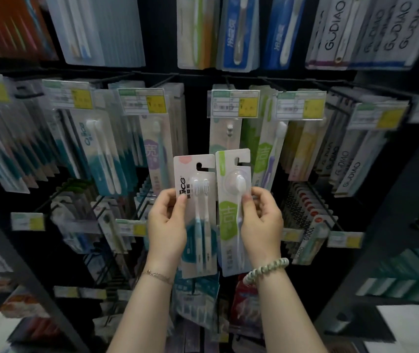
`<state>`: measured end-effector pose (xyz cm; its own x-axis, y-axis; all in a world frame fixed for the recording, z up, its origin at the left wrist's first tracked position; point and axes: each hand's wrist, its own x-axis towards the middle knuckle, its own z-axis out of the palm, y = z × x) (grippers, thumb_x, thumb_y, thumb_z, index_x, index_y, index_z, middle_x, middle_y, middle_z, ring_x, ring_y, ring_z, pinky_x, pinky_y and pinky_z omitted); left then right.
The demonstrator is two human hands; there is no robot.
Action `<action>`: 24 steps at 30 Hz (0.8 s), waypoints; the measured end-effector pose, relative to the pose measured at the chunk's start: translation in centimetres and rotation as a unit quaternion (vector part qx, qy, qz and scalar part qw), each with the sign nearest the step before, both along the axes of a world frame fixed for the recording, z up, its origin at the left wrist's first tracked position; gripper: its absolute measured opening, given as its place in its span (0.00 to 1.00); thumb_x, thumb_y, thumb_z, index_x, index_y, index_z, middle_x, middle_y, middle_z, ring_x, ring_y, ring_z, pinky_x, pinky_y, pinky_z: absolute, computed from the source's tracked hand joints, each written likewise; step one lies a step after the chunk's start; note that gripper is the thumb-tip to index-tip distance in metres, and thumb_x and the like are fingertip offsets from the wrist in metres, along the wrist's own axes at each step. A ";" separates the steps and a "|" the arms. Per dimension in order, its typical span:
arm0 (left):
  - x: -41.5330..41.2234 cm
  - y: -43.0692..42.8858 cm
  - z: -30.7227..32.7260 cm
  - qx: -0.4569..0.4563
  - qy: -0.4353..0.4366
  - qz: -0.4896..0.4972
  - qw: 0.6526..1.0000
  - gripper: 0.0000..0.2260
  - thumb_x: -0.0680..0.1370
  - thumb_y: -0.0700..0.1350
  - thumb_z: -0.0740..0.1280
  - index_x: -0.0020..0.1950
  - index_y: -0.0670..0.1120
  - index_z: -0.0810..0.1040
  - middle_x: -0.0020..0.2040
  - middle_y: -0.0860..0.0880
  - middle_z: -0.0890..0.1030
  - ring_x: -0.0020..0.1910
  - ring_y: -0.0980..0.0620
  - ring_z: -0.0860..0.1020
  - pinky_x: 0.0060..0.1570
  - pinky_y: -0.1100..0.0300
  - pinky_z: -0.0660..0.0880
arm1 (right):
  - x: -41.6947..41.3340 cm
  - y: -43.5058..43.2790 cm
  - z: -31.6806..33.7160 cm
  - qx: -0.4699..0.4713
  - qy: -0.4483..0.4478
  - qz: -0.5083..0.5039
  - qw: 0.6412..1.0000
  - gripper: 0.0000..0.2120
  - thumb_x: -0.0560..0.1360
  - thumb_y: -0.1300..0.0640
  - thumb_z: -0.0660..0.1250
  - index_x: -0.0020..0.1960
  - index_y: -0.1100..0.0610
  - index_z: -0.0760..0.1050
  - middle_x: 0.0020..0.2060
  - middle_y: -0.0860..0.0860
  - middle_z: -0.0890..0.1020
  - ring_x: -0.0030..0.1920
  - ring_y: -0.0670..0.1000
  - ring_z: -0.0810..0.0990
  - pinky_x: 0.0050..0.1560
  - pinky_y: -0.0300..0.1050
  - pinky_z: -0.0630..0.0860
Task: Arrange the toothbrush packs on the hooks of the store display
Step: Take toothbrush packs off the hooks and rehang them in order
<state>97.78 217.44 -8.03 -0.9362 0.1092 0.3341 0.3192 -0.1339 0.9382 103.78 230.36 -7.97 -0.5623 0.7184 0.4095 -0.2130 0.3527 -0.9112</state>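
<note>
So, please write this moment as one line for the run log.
left hand: holds two-brush pack | right hand: holds green pack | stage: neither pack hung yet

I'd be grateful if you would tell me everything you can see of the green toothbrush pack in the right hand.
The green toothbrush pack is a tall, narrow white card with green panels and a clear blister holding one white toothbrush, head up. A hooked hang slot is cut at its top. It stands roughly upright before the display, on no hook. The right hand pinches its right edge, thumb on the blister.
</note>
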 end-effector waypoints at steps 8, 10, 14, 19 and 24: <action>-1.3 3.1 1.6 -0.002 0.012 -0.005 1.000 0.07 0.82 0.43 0.62 0.48 0.51 0.79 0.42 0.59 0.82 0.41 0.64 0.78 0.41 0.70 0.75 | -1.6 4.9 1.9 -0.007 0.006 -0.045 0.999 0.07 0.79 0.51 0.62 0.45 0.50 0.75 0.33 0.47 0.78 0.33 0.47 0.76 0.36 0.47 0.76; -1.6 3.6 1.8 0.002 0.010 -0.004 1.000 0.07 0.82 0.43 0.62 0.49 0.51 0.79 0.42 0.59 0.82 0.42 0.64 0.78 0.43 0.69 0.77 | -2.1 6.2 2.6 0.006 0.003 -0.056 0.998 0.07 0.80 0.52 0.62 0.43 0.49 0.74 0.34 0.48 0.78 0.33 0.48 0.76 0.37 0.48 0.76; -2.2 4.5 2.3 0.014 0.005 0.005 1.000 0.08 0.82 0.43 0.62 0.47 0.53 0.78 0.41 0.59 0.82 0.40 0.68 0.78 0.40 0.73 0.74 | -3.2 8.4 4.2 0.014 0.015 -0.067 0.998 0.08 0.79 0.53 0.63 0.41 0.47 0.74 0.32 0.48 0.77 0.32 0.46 0.74 0.36 0.47 0.74; -3.3 5.4 2.7 0.016 0.004 0.014 1.000 0.07 0.82 0.43 0.62 0.48 0.52 0.78 0.43 0.57 0.81 0.40 0.66 0.78 0.42 0.71 0.75 | -4.3 9.6 5.5 0.025 0.037 -0.058 0.997 0.09 0.79 0.54 0.63 0.40 0.47 0.73 0.31 0.46 0.75 0.31 0.45 0.72 0.34 0.43 0.71; -4.0 6.0 2.6 0.012 0.012 0.011 1.000 0.07 0.82 0.44 0.63 0.46 0.52 0.78 0.39 0.60 0.81 0.39 0.65 0.77 0.40 0.71 0.74 | -4.9 10.3 6.4 0.022 0.048 -0.047 0.998 0.07 0.79 0.55 0.63 0.42 0.51 0.74 0.31 0.45 0.75 0.29 0.40 0.71 0.30 0.35 0.69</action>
